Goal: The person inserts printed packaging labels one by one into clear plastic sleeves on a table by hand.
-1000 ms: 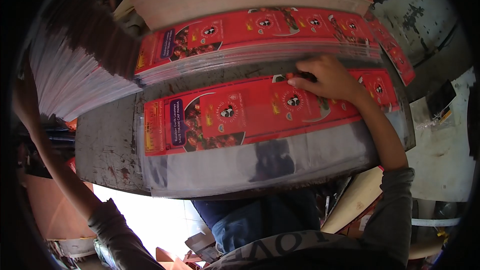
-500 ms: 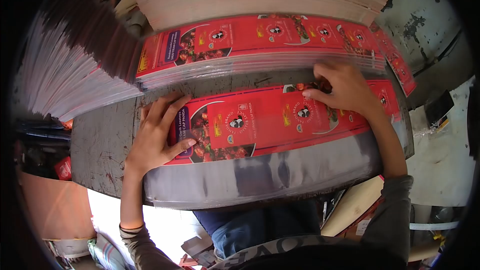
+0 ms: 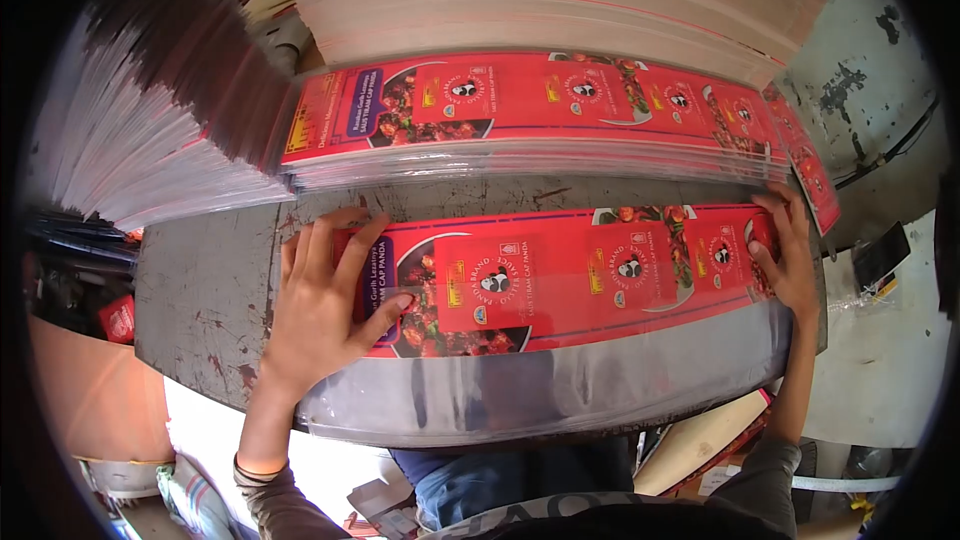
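Observation:
A long red printed strip (image 3: 560, 290) with panda logos and food pictures lies along the table in front of me, with clear plastic film (image 3: 560, 390) showing along its near side. My left hand (image 3: 325, 305) rests spread over the strip's left end, the thumb on the printed picture. At the opposite end is my right hand (image 3: 787, 250), its thumb on the print and its fingers apart around the far right corner. Behind the strip stands a low stack of matching red strips (image 3: 520, 105) in plastic.
A tall stack of pale sheets (image 3: 550, 0) rises at the back. Many plastic-edged sheets (image 3: 180, 120) lean in a pile on the left. A narrow red strip (image 3: 808, 170) lies beyond the stack's right end. The dark, scratched table (image 3: 200, 290) has a curved left edge.
My right hand has moved from the middle-right of the strip to its right end, uncovering the print there. My left hand stays on the left end. The whole view has shifted slightly.

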Demonstrator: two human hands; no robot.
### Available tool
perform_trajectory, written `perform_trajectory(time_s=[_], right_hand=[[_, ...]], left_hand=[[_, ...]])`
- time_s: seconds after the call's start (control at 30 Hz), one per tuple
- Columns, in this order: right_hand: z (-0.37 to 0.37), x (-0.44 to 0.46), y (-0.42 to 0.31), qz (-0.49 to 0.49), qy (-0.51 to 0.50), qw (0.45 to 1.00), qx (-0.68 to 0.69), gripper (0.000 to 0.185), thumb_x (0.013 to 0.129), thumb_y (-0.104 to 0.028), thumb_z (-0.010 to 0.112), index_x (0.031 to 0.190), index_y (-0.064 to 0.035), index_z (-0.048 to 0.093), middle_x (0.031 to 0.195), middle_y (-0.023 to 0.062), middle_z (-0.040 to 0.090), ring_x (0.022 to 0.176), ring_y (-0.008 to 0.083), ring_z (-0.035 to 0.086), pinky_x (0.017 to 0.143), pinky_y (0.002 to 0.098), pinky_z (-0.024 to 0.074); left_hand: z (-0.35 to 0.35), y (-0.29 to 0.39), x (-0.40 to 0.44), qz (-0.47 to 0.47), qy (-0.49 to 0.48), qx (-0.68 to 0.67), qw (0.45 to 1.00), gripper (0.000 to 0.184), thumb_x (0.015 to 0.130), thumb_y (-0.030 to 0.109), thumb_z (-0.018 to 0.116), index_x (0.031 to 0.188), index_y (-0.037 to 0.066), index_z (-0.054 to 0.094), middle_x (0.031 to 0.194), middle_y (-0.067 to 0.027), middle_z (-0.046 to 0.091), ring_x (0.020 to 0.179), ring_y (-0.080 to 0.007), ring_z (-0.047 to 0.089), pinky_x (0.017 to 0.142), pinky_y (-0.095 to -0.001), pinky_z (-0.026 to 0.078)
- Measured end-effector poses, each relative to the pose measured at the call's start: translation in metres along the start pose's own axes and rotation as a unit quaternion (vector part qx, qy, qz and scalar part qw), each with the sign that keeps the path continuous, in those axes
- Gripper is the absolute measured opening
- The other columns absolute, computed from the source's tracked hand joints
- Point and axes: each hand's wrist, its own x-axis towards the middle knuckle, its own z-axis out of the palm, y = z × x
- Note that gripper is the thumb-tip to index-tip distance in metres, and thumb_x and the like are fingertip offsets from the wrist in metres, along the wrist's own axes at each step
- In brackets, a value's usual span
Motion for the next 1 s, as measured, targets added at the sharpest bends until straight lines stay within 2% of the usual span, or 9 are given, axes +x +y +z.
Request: perform_trajectory(time_s=[0.13, 0.17, 0.37, 0.63, 0.73, 0.8, 1.0], right_hand=[[-0.0015, -0.0009, 0.002, 0.043, -0.001, 0.999, 0.009, 0.047, 0.071, -0.02, 0.065, 0.113, -0.0043, 0.051, 0.117, 0.015, 0.045, 0.11, 0.0342, 0.044, 0.093, 0.0383, 0.0321], [-0.0016, -0.0012, 0.0012, 0.055, -0.009, 0.998, 0.012, 0.046, 0.071, -0.018, 0.065, 0.112, -0.0041, 0.051, 0.115, 0.0149, 0.046, 0.108, 0.034, 0.045, 0.092, 0.0384, 0.0326], [0.0012, -0.0004, -0.0014, 0.018, 0.045, 0.999, 0.002, 0.042, 0.071, -0.014, 0.065, 0.109, -0.003, 0.051, 0.109, 0.0145, 0.048, 0.103, 0.0329, 0.047, 0.088, 0.0385, 0.0349], [0.003, 0.0, -0.0001, 0.034, 0.034, 0.999, 0.005, 0.041, 0.071, -0.015, 0.066, 0.107, -0.0029, 0.051, 0.108, 0.0149, 0.048, 0.102, 0.0339, 0.047, 0.088, 0.038, 0.0353], [0.0023, 0.0004, -0.0006, 0.032, 0.035, 0.999, 0.003, 0.041, 0.071, -0.016, 0.066, 0.106, -0.0029, 0.051, 0.108, 0.0148, 0.048, 0.101, 0.0338, 0.047, 0.088, 0.0382, 0.0354], [0.0024, 0.0002, -0.0011, 0.032, 0.035, 0.999, -0.001, 0.041, 0.071, -0.016, 0.067, 0.106, -0.0029, 0.051, 0.108, 0.0147, 0.048, 0.101, 0.0338, 0.047, 0.088, 0.0382, 0.0354], [0.0042, 0.001, -0.0008, 0.029, 0.041, 0.999, -0.002, 0.04, 0.072, -0.017, 0.067, 0.106, -0.0028, 0.05, 0.107, 0.0138, 0.048, 0.102, 0.0335, 0.046, 0.089, 0.0384, 0.0354]], left_hand=[[0.001, 0.0, 0.0015, -0.004, 0.033, -0.005, 0.999, 0.063, 0.071, 0.042, 0.068, 0.119, 0.004, 0.051, 0.108, -0.0153, 0.048, 0.098, -0.0309, 0.048, 0.087, -0.0433, 0.034], [0.0008, -0.0002, 0.001, -0.006, 0.024, -0.003, 1.0, 0.062, 0.07, 0.038, 0.068, 0.118, 0.003, 0.05, 0.107, -0.0157, 0.048, 0.097, -0.0319, 0.047, 0.087, -0.0432, 0.034], [0.003, -0.0022, 0.0012, 0.0, 0.036, 0.008, 0.999, 0.055, 0.068, 0.029, 0.068, 0.114, 0.003, 0.052, 0.101, -0.015, 0.05, 0.093, -0.0315, 0.048, 0.085, -0.0426, 0.034], [0.0049, -0.002, 0.0024, -0.003, 0.051, -0.002, 0.999, 0.048, 0.068, 0.022, 0.068, 0.11, 0.002, 0.054, 0.097, -0.0145, 0.05, 0.09, -0.0301, 0.048, 0.08, -0.0406, 0.035], [0.0059, -0.0022, 0.0021, 0.008, 0.074, 0.007, 0.997, 0.046, 0.07, 0.029, 0.069, 0.106, 0.004, 0.056, 0.094, -0.0106, 0.051, 0.087, -0.0269, 0.049, 0.078, -0.0398, 0.034], [0.0052, -0.0017, 0.0019, 0.001, 0.061, -0.008, 0.998, 0.045, 0.068, 0.02, 0.067, 0.108, 0.002, 0.055, 0.097, -0.0141, 0.051, 0.089, -0.0297, 0.048, 0.08, -0.0399, 0.034], [0.0065, -0.002, 0.0027, 0.0, 0.069, -0.006, 0.998, 0.042, 0.069, 0.018, 0.066, 0.106, 0.002, 0.056, 0.095, -0.0138, 0.051, 0.087, -0.0291, 0.048, 0.078, -0.039, 0.034]])
